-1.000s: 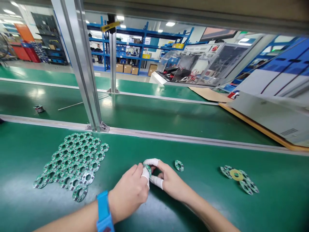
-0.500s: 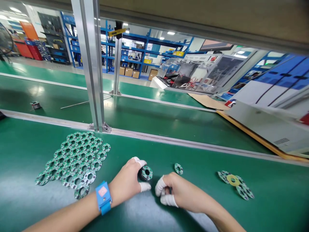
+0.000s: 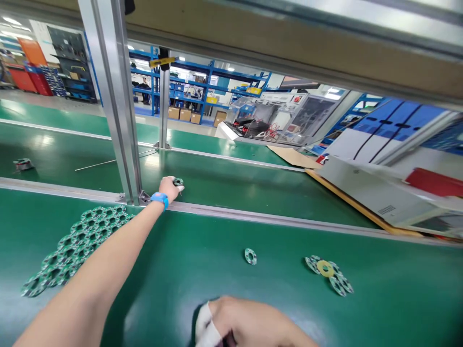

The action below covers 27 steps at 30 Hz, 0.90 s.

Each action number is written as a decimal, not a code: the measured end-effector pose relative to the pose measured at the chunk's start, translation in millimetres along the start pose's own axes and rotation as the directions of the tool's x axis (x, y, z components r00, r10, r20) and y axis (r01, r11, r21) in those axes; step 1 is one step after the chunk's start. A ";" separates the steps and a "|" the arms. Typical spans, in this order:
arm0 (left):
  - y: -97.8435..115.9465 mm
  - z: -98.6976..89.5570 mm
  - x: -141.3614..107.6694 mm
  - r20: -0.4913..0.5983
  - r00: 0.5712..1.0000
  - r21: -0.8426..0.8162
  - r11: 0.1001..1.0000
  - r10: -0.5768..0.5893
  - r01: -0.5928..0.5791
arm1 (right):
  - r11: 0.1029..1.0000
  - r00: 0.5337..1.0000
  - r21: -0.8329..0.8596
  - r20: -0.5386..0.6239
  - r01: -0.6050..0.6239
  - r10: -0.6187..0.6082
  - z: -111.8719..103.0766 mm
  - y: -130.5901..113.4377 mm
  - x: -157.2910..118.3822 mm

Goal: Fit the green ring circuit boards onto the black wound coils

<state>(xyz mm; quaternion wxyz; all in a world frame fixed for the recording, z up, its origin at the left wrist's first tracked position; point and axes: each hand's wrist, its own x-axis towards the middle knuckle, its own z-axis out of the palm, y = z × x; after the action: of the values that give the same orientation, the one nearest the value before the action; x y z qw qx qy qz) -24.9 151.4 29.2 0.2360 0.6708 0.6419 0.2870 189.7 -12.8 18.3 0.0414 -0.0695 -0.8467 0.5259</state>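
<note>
My left hand (image 3: 170, 188), with a blue wrist strap (image 3: 159, 198), reaches over the aluminium rail onto the far green strip. It is closed around a small round part topped with a green ring circuit board (image 3: 178, 182). Low in the view, my right hand (image 3: 231, 320) is curled, with white finger covers on its fingertips. Something dark shows under its fingers, too hidden to name. A single ring circuit board (image 3: 250, 256) lies beyond my right hand. Many more ring circuit boards (image 3: 83, 236) lie in rows at the left, partly behind my left forearm.
A yellow ring (image 3: 325, 268) rests among several ring boards at the right. Another round part (image 3: 23, 164) stands on the far strip at the left. An aluminium post (image 3: 115, 101) rises beside my left hand. A thin rod (image 3: 96, 165) lies behind it.
My left hand has carried the round part away from me, from the near bench across the rail. My right hand has drawn back toward the bottom edge. The camera view has shifted.
</note>
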 end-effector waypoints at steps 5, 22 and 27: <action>-4.8 -2.3 -3.8 -0.083 0.994 0.023 0.997 -0.070 0.072 | 0.964 0.903 -0.060 -0.369 -0.260 0.221 -25.2 1.5 -10.5; 6.8 44.1 -159.0 0.245 0.889 -0.237 0.913 0.386 -0.331 | 0.533 0.773 -0.745 -0.587 -0.401 -0.239 2.0 9.7 -1.9; 8.6 38.5 -158.0 0.220 0.905 -0.181 0.926 0.365 -0.330 | 0.397 0.947 -0.887 -0.301 -0.234 -0.115 12.6 -2.5 6.5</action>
<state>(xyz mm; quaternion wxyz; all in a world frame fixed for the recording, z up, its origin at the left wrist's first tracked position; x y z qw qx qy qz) 6.0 -4.6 -5.8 0.3060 0.7871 0.4552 0.2821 181.3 -24.0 15.0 0.1117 -0.1940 -0.9737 -0.0420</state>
